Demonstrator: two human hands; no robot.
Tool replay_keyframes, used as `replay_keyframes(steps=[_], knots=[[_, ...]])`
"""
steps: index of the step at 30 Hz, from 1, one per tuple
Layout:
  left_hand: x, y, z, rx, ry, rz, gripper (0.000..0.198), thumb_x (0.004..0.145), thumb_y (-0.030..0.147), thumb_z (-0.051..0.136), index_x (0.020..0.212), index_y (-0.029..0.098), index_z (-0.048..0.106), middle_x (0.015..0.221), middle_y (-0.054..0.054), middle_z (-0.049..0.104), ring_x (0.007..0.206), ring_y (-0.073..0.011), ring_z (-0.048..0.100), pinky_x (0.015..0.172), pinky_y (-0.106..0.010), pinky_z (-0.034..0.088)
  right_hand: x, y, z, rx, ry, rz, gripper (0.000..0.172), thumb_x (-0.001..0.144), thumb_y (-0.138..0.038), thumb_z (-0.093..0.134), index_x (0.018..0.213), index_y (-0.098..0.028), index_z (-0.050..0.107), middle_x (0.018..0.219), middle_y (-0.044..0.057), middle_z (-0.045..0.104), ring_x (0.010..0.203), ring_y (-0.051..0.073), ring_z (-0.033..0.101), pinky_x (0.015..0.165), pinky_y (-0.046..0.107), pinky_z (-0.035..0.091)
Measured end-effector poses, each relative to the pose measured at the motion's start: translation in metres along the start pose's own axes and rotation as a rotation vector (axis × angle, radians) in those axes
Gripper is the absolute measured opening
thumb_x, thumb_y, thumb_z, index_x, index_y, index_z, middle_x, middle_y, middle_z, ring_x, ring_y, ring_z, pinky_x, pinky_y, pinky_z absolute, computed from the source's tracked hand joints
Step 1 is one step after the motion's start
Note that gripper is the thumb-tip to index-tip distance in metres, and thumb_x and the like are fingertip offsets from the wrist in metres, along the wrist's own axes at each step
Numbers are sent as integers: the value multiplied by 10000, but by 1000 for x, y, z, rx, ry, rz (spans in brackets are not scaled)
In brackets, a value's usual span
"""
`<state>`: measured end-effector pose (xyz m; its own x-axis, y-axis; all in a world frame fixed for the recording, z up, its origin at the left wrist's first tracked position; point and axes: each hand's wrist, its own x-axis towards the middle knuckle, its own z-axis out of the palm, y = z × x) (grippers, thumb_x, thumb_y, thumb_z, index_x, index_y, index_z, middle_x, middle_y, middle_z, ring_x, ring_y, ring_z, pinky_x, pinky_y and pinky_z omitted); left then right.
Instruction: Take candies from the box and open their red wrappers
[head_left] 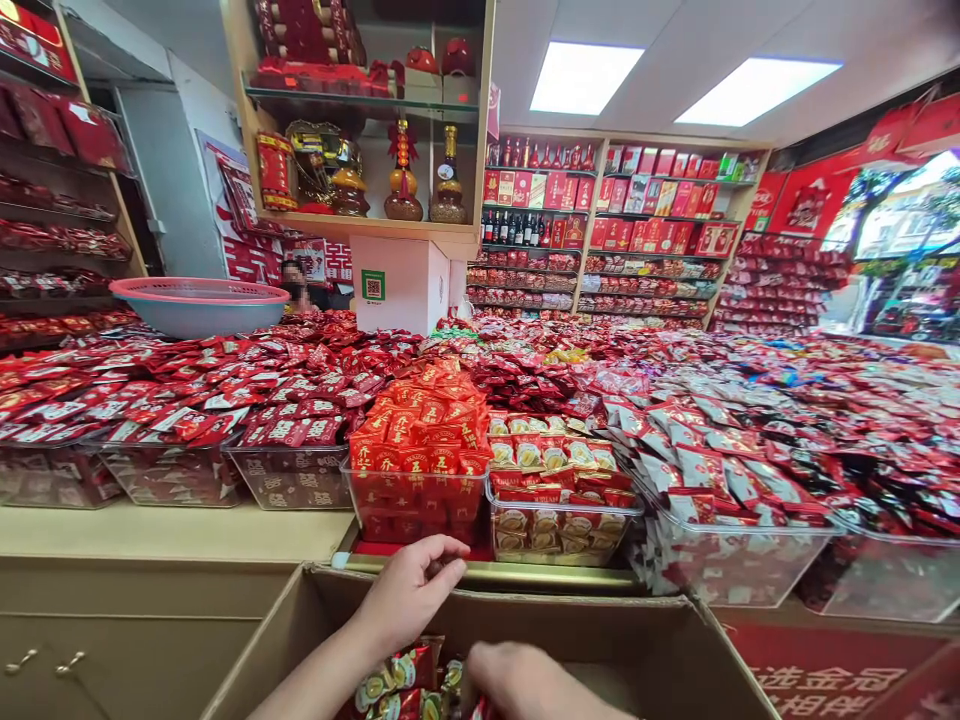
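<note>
My left hand [420, 595] hovers over the back rim of an open cardboard box [622, 625], just in front of the clear bin of orange-red packets [420, 440]. Its fingers are loosely bent, the thumb stands a little apart from them, and no object shows in it. Down inside the box is my right hand [521, 680], smeared by motion, its fingers hidden. Beside and under it lie red and gold candy packets [397, 685] with a round yellow fruit picture. Similar packets [555, 455] fill a clear bin [566, 530] behind the box.
Clear bins [292, 475] heaped with red packets line the counter [187, 535]. White-and-red packets [705, 470] overflow at the right. A blue and pink basin [202, 305] sits at back left. Overhead hangs a shelf cabinet [360, 225] with bottles; a person is partly visible behind.
</note>
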<state>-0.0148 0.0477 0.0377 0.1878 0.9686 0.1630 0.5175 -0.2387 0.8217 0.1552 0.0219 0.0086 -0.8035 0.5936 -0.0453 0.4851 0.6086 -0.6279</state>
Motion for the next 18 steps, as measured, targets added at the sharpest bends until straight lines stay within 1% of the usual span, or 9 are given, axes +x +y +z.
replay_keyframes(steps=[2, 4, 6, 8, 9, 11, 14, 16, 18], knots=[[-2, 7, -1, -77, -105, -2, 327, 805, 378, 342, 912, 167, 569, 792, -30, 637, 669, -142, 547, 559, -230, 411, -1, -5, -25, 126, 226, 52, 245, 607, -195, 605, 807, -182, 465, 681, -37, 525, 547, 63, 431, 464, 168, 319], [-6, 14, 1, -197, -213, -9, 336, 800, 403, 361, 888, 164, 580, 766, -21, 637, 643, -129, 546, 516, -206, 398, -3, -8, -43, 257, 425, 69, 279, 571, -182, 623, 775, -179, 432, 688, -43, 501, 548, 56, 399, 468, 166, 306], [-8, 17, 6, -321, -278, -30, 303, 764, 403, 446, 764, 140, 595, 640, -2, 610, 562, -108, 519, 485, -194, 373, -3, -7, -51, 347, 513, 38, 293, 566, -209, 636, 771, -177, 429, 722, -33, 500, 596, 67, 419, 505, 172, 326], [-9, 19, 12, -399, -281, -60, 315, 755, 403, 467, 662, 122, 577, 542, 15, 570, 484, -88, 490, 456, -190, 353, -1, -3, -52, 453, 538, 23, 332, 575, -257, 644, 825, -179, 440, 765, -14, 520, 651, 87, 457, 545, 186, 354], [-9, 20, 13, -407, -266, -70, 340, 770, 409, 439, 652, 120, 574, 533, 16, 563, 471, -87, 495, 443, -188, 347, 0, -1, -51, 522, 539, 32, 342, 594, -287, 636, 855, -179, 443, 773, -6, 531, 652, 91, 469, 551, 193, 363], [-9, 21, 16, -419, -222, -89, 364, 793, 413, 393, 706, 119, 590, 567, 12, 568, 503, -105, 544, 426, -181, 338, 2, 4, -48, 670, 530, 78, 324, 644, -349, 596, 869, -170, 448, 709, -7, 539, 582, 84, 469, 514, 200, 361], [-8, 24, 17, -473, -173, -128, 343, 790, 404, 410, 767, 128, 614, 611, 11, 584, 545, -128, 593, 411, -172, 326, 4, 9, -46, 825, 527, 110, 281, 672, -395, 565, 756, -145, 467, 561, -30, 498, 471, 60, 417, 451, 191, 321], [-8, 25, 19, -506, -142, -151, 325, 779, 399, 436, 757, 133, 622, 615, 13, 600, 539, -129, 598, 408, -171, 328, 4, 11, -46, 862, 550, 92, 281, 659, -386, 586, 701, -136, 467, 526, -36, 484, 455, 50, 400, 441, 184, 304], [-8, 24, 24, -527, -94, -175, 314, 773, 400, 445, 757, 140, 621, 612, 17, 614, 531, -123, 590, 413, -171, 338, 5, 11, -46, 912, 557, 75, 275, 651, -364, 602, 729, -141, 462, 537, -40, 489, 463, 50, 405, 440, 179, 310]])
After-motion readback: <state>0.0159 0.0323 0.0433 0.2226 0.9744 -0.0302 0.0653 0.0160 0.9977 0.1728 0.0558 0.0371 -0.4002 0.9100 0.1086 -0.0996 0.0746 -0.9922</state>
